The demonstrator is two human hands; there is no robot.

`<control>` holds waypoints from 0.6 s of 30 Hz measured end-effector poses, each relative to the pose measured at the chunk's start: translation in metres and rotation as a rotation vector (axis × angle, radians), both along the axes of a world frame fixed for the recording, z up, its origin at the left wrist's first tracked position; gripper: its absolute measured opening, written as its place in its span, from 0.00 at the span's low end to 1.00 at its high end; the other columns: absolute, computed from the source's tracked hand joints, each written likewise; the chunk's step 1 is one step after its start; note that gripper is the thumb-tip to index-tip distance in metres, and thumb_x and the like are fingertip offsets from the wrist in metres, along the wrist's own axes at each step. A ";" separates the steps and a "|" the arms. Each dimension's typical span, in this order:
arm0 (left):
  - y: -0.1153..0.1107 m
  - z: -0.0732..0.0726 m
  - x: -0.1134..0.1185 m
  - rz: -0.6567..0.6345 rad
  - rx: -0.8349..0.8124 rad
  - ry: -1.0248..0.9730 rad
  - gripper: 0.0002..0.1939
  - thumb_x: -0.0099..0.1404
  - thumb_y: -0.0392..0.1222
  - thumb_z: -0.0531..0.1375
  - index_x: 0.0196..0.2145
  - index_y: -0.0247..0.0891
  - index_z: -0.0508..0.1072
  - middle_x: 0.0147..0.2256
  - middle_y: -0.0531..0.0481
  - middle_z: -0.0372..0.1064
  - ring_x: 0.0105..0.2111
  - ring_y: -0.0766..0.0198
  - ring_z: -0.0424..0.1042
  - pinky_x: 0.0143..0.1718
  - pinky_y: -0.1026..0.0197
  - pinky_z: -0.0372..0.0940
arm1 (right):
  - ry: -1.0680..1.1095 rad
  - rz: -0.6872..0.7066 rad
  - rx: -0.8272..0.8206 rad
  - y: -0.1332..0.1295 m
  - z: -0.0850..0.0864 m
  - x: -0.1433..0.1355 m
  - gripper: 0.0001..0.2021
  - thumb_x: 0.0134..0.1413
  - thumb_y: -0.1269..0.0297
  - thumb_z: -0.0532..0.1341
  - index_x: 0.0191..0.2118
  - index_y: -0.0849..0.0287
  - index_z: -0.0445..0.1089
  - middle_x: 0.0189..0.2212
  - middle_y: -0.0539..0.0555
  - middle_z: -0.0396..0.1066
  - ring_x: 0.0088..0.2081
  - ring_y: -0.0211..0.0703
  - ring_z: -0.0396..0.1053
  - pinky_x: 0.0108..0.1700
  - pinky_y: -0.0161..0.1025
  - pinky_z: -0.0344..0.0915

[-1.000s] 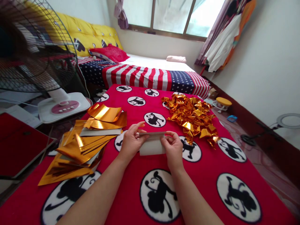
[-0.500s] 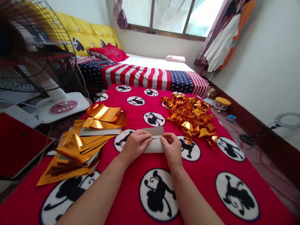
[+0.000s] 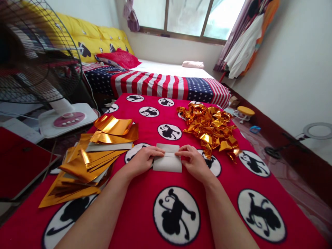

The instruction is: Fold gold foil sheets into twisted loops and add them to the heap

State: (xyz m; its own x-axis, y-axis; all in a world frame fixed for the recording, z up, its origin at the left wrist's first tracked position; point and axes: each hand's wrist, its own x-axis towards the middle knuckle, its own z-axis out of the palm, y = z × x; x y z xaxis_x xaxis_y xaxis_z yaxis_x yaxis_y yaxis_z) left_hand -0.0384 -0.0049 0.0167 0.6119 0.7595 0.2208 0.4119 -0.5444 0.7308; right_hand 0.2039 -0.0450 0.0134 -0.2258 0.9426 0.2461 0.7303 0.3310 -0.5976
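A bright room holds a bed (image 3: 158, 86) along its far side, under a window (image 3: 185, 17), and in front of it stands a desk (image 3: 137, 211) covered in red cloth with black figures in white circles. Near the middle of that desk lies a small sheet (image 3: 167, 165), pale side up, creased across its middle. The left hand (image 3: 144, 158) rests its fingertips on the left end of the crease, fingers together and only slightly bent. The right hand (image 3: 194, 159) meets the right end, its fingers curled more, the tips on the sheet's edge. Both touch the sheet from opposite sides; whether either grip pinches it with a thumb below, or just presses it flat, I cannot tell, as the hands cover that part.

To the left of the left hand is a fanned stack of gold sheets (image 3: 90, 162), a few showing pale backs, well apart from the small sheet. To the right and farther off lies a loose heap of folded gold pieces (image 3: 211, 126), shiny and angular. Beyond the desk's left edge stands a fan (image 3: 67, 119), its blades blurred. On the floor to the right are a yellow-topped stool (image 3: 246, 110) and a small blue object (image 3: 255, 129).
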 end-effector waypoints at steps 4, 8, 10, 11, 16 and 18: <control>-0.002 0.006 -0.002 -0.025 -0.015 0.039 0.25 0.55 0.27 0.53 0.47 0.41 0.77 0.50 0.48 0.73 0.49 0.60 0.72 0.53 0.58 0.64 | 0.034 0.046 0.023 -0.004 0.001 0.000 0.18 0.47 0.76 0.63 0.42 0.47 0.77 0.45 0.50 0.71 0.45 0.44 0.66 0.48 0.42 0.64; -0.005 0.010 -0.004 -0.052 -0.025 0.054 0.28 0.53 0.26 0.54 0.50 0.41 0.75 0.53 0.49 0.71 0.52 0.60 0.69 0.57 0.58 0.61 | 0.073 0.060 0.028 -0.008 0.004 -0.002 0.14 0.49 0.75 0.63 0.39 0.47 0.78 0.47 0.49 0.73 0.48 0.45 0.66 0.52 0.44 0.63; -0.006 0.011 -0.004 -0.060 -0.014 0.078 0.31 0.51 0.26 0.54 0.52 0.42 0.73 0.55 0.49 0.69 0.55 0.60 0.67 0.60 0.57 0.58 | 0.078 0.063 0.004 -0.010 0.006 -0.003 0.11 0.48 0.72 0.65 0.37 0.49 0.78 0.49 0.50 0.73 0.50 0.46 0.66 0.53 0.45 0.62; -0.007 0.012 -0.004 -0.062 -0.009 0.091 0.32 0.50 0.26 0.55 0.53 0.42 0.73 0.56 0.49 0.67 0.56 0.59 0.66 0.61 0.56 0.57 | 0.076 0.059 -0.009 -0.011 0.008 -0.003 0.10 0.48 0.71 0.66 0.37 0.49 0.78 0.50 0.50 0.73 0.50 0.47 0.66 0.54 0.46 0.62; -0.009 0.012 -0.004 -0.078 -0.003 0.095 0.36 0.47 0.27 0.58 0.56 0.43 0.70 0.58 0.47 0.65 0.58 0.55 0.63 0.61 0.51 0.55 | 0.073 0.037 -0.046 -0.013 0.012 -0.005 0.08 0.49 0.69 0.66 0.36 0.50 0.78 0.52 0.51 0.72 0.51 0.47 0.65 0.55 0.48 0.61; -0.009 0.012 -0.004 -0.078 -0.013 0.072 0.35 0.48 0.28 0.60 0.56 0.43 0.70 0.57 0.46 0.66 0.57 0.55 0.65 0.60 0.51 0.57 | 0.093 0.039 -0.051 -0.014 0.012 -0.005 0.08 0.50 0.69 0.65 0.37 0.49 0.78 0.51 0.51 0.73 0.51 0.46 0.65 0.55 0.47 0.61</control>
